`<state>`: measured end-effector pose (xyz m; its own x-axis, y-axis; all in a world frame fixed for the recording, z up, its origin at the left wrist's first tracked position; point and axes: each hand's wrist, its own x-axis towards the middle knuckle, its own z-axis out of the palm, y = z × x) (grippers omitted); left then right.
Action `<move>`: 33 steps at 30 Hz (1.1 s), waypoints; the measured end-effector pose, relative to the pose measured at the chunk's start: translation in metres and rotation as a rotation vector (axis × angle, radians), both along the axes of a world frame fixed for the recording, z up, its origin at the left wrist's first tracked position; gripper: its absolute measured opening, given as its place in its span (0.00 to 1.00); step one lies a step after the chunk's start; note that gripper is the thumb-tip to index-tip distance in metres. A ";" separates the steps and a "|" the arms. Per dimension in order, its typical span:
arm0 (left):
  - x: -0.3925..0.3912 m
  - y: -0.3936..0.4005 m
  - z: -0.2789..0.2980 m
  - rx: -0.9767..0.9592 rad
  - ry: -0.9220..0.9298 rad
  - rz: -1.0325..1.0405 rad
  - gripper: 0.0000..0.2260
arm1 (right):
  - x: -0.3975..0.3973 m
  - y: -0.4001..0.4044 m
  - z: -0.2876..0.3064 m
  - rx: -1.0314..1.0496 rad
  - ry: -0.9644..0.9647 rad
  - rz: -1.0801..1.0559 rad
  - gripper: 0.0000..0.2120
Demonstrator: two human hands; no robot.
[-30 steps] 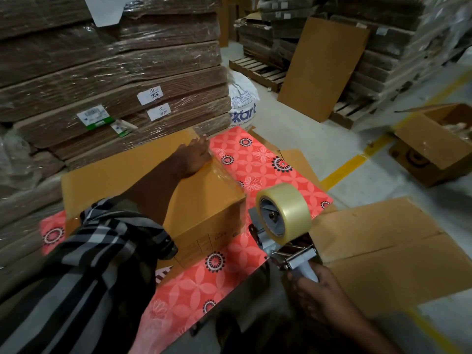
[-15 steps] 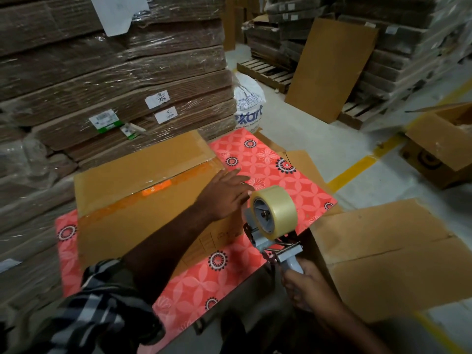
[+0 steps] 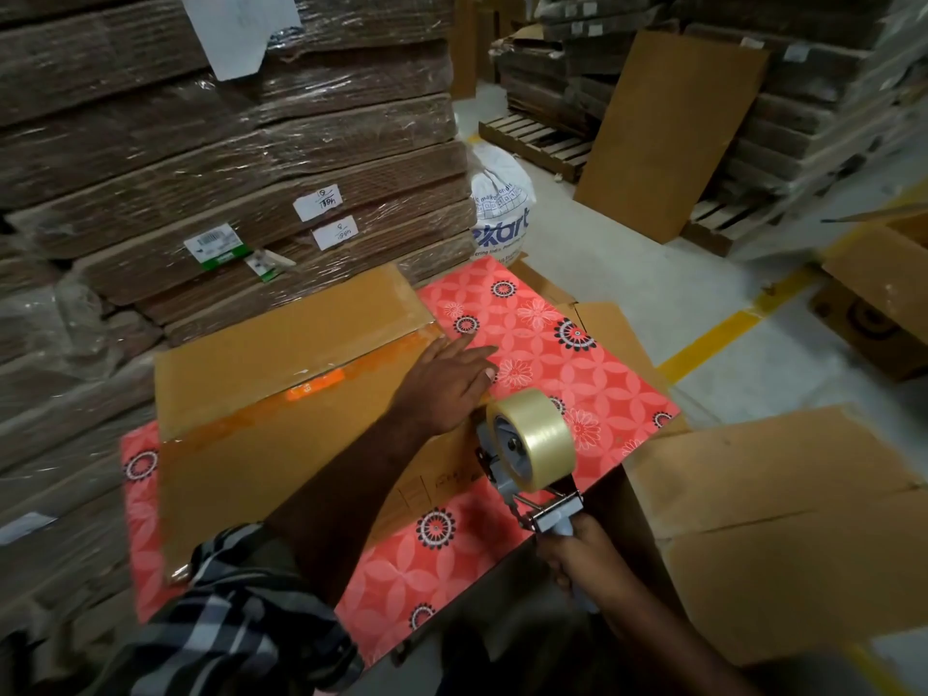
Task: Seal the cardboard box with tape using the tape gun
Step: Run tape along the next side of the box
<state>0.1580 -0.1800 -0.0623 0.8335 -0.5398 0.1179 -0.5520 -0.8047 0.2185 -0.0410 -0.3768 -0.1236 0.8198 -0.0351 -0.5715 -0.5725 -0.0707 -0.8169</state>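
A brown cardboard box [image 3: 281, 389] lies on a red flowered tabletop [image 3: 547, 354], its two top flaps meeting along a seam covered with clear tape. My left hand [image 3: 447, 384] rests flat on the box's right end, fingers spread and reaching over the edge. My right hand [image 3: 577, 555] grips the handle of a grey tape gun [image 3: 522, 459] that carries a roll of clear tape. The gun is held just off the box's right end, near my left hand.
Shrink-wrapped stacks of flat cardboard [image 3: 226, 158] rise right behind the table. A large closed box [image 3: 783, 519] stands at the right, an open box [image 3: 884, 303] farther right. A white sack [image 3: 502, 208], a leaning board [image 3: 668, 133] and pallets stand beyond.
My left hand slid from the box's far edge to its right end and now lies flat there. The tape gun moved closer to the box. The taped seam is now uncovered.
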 end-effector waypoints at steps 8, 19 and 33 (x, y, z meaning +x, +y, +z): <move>0.019 0.000 -0.002 -0.003 -0.007 0.028 0.22 | 0.023 0.000 0.005 -0.073 -0.093 0.014 0.11; 0.031 -0.004 -0.002 0.042 -0.021 0.046 0.25 | 0.031 -0.026 -0.012 -0.152 -0.206 0.054 0.03; 0.030 -0.006 0.001 0.049 -0.007 0.032 0.24 | 0.005 -0.077 -0.034 -0.454 -0.105 0.094 0.04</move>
<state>0.1879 -0.1859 -0.0611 0.8497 -0.5181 0.0980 -0.5272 -0.8316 0.1745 -0.0360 -0.4541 -0.1574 0.8839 -0.1852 -0.4294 -0.4625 -0.4819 -0.7442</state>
